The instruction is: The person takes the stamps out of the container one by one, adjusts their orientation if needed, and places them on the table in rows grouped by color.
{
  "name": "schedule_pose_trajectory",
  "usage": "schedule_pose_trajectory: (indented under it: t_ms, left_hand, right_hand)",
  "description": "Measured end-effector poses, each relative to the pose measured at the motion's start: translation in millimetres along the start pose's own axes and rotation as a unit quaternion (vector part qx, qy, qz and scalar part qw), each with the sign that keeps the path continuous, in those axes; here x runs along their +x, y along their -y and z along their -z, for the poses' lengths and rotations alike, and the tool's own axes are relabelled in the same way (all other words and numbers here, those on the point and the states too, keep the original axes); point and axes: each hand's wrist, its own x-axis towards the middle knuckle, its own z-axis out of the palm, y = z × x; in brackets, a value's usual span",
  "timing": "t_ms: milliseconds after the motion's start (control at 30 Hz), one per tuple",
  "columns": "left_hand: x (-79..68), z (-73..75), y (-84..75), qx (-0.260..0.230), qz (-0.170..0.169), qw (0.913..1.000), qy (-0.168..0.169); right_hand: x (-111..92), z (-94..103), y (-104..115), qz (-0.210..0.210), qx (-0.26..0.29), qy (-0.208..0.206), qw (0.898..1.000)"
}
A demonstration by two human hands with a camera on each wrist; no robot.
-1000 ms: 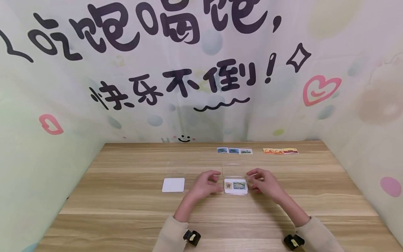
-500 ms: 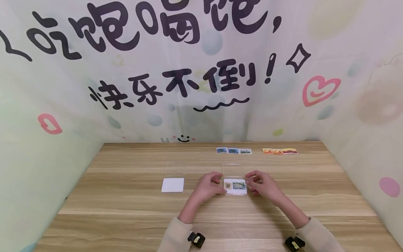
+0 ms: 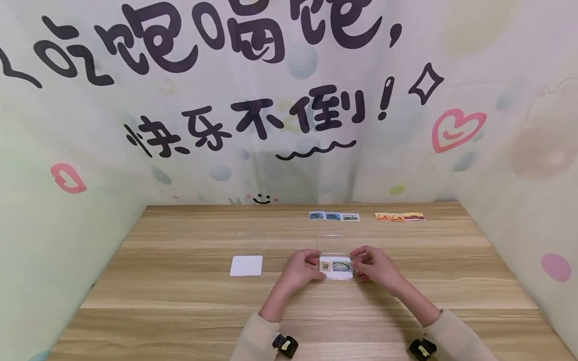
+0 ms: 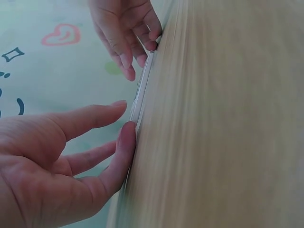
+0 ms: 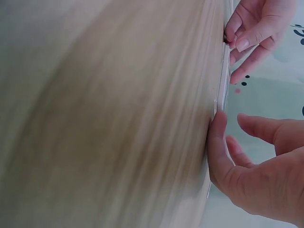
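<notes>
On table (image 3: 180, 321), white card (image 3: 338, 275) bearing two stamps (image 3: 340, 266), clear panel (image 3: 333, 243) just behind. Left hand (image 3: 300, 269) loosely spread, thumb at card's left edge; right hand (image 3: 377, 269) also spread, fingertips at right edge.

Thin pale case (image 4: 144, 85) seen nearly edge-on, slanting between both hands at the table's (image 4: 228, 114) left border. Left hand (image 4: 66, 166) comes in from lower left, digits spread and bent; lowest tip at the case's near end, looks like contact but the angle's too flat to be sure. Another digit sits apart, above that tip. Right hand (image 4: 126, 28) at top, fingers pointing down, some at the far end. Wall (image 4: 52, 85) behind: pink heart (image 4: 61, 34), dark star outline (image 4: 13, 54).
</notes>
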Motion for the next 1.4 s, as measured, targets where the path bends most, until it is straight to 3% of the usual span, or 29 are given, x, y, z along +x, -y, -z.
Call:
schedule_pose_trajectory:
  t_ms: [500, 1400]
  left_hand:
    - [1.8, -5.4, 2.4, 0.006, -0.01, 0.9998, -0.017]
    - [0.4, -7.1, 3.4, 0.017, -0.013, 0.9991, -0.035]
  right_hand:
    - [5.2, -2.5, -5.5, -0.024, 0.041, 0.003, 0.999]
    - [7.4, -6.9, -3.9, -0.045, 0.011, -0.03, 0.998]
